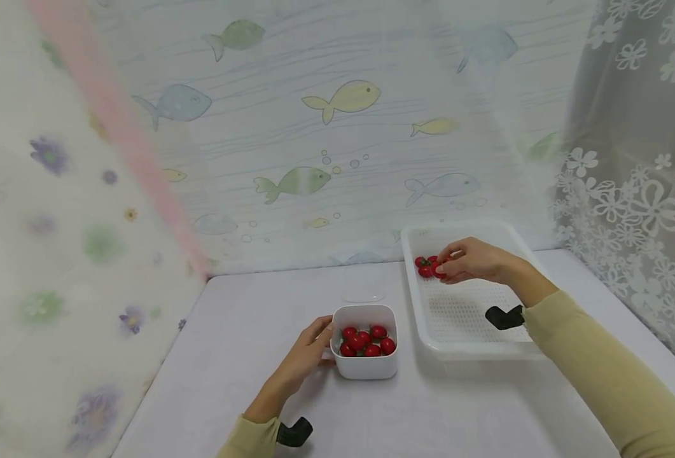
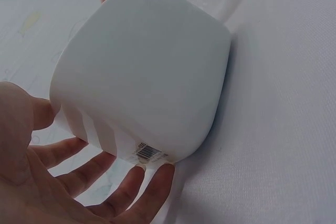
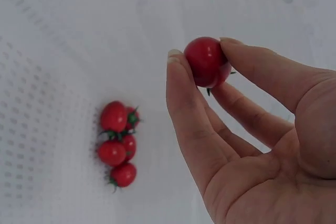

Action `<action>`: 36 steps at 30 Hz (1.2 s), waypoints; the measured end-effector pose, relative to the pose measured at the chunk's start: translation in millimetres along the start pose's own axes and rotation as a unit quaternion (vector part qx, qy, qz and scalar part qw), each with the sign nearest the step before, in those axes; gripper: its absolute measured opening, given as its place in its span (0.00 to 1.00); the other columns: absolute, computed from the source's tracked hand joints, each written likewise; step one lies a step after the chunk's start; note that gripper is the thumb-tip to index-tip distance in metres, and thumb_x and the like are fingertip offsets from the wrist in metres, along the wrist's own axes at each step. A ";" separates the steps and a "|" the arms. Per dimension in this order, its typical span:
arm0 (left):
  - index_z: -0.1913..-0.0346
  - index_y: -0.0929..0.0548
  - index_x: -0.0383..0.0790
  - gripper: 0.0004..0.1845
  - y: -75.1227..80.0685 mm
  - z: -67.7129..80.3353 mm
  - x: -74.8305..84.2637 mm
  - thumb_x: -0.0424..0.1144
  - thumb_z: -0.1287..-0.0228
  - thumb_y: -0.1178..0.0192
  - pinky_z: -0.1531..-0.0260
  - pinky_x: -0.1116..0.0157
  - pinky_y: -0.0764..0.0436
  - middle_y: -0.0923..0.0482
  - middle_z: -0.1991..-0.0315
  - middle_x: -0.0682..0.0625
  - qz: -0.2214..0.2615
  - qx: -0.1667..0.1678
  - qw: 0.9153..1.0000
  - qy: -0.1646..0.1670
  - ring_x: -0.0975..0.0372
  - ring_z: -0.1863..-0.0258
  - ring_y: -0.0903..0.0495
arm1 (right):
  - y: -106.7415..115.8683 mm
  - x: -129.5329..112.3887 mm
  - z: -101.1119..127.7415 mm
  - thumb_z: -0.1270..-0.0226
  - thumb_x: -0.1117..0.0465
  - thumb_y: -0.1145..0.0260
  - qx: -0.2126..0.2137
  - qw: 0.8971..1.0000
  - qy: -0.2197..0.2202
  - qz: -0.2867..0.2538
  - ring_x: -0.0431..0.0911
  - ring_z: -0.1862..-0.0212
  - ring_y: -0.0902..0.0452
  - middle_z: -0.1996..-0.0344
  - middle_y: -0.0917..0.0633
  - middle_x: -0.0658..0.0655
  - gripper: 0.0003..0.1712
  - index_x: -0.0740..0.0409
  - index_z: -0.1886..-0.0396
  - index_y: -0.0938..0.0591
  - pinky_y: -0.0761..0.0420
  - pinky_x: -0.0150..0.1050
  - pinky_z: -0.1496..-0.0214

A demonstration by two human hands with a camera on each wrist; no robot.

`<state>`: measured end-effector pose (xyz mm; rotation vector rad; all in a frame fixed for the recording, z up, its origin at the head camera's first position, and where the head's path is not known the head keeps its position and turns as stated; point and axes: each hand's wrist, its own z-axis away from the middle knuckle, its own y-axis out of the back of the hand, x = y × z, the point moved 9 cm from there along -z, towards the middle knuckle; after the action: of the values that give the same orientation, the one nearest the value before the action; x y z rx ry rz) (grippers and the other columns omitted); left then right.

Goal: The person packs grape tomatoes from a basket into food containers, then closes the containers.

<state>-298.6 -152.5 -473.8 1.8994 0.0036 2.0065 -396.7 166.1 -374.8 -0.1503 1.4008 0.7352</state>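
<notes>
Right hand (image 1: 474,261) over far end of white perforated plastic tray (image 1: 469,343), fingers (image 3: 184,98) pinching one small red cherry tomato (image 3: 206,60). Left hand (image 1: 305,356), fingers spread, steadies white square plastic bowl (image 1: 366,366) of tomatoes on table (image 1: 257,318). Risk: light pinch, smooth tomato could slip and roll away.

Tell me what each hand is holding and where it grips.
The right hand pinches a cherry tomato by its sides. The left hand holds nothing; its straight fingers rest against the white bowl.

One white bowl (image 1: 366,362), one perforated tray (image 1: 469,318), four loose tomatoes (image 3: 118,148), one pinched tomato (image 3: 206,60)
</notes>
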 end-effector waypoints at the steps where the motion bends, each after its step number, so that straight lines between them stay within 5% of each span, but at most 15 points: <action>1: 0.24 0.34 0.41 0.29 -0.1 0.1 -0.2 0.53 0.17 0.53 0.51 0.52 0.14 0.32 0.28 0.39 0.000 0.000 1.000 0.000 0.46 0.39 0.25 | -1.9 -3.3 2.5 0.26 0.67 0.37 0.001 1.000 0.005 0.001 0.51 0.54 0.14 0.50 0.18 0.69 0.23 0.79 0.38 0.29 0.17 0.49 0.41; 18: 0.25 0.34 0.38 0.28 -0.4 -3.1 2.3 0.51 0.17 0.53 0.53 0.52 0.13 0.30 0.30 0.38 0.004 -0.010 1.000 -0.008 0.48 0.42 0.24 | -50.0 -32.2 18.5 0.30 0.65 0.31 -0.006 0.999 0.045 -0.019 0.58 0.54 0.14 0.52 0.15 0.68 0.20 0.74 0.45 0.23 0.16 0.51 0.42; 36: 0.25 0.34 0.39 0.28 -1.0 -2.8 1.3 0.51 0.17 0.53 0.52 0.51 0.13 0.31 0.30 0.38 0.002 -0.009 1.000 -0.005 0.47 0.40 0.24 | -115.9 -39.1 10.7 0.31 0.61 0.29 -0.012 0.996 0.067 0.063 0.51 0.61 0.12 0.59 0.15 0.60 0.16 0.64 0.49 0.18 0.12 0.47 0.51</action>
<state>-301.0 -150.5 -473.0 1.8996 -0.0207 1.9923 -323.9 67.2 -373.6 -0.1322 1.5395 0.8606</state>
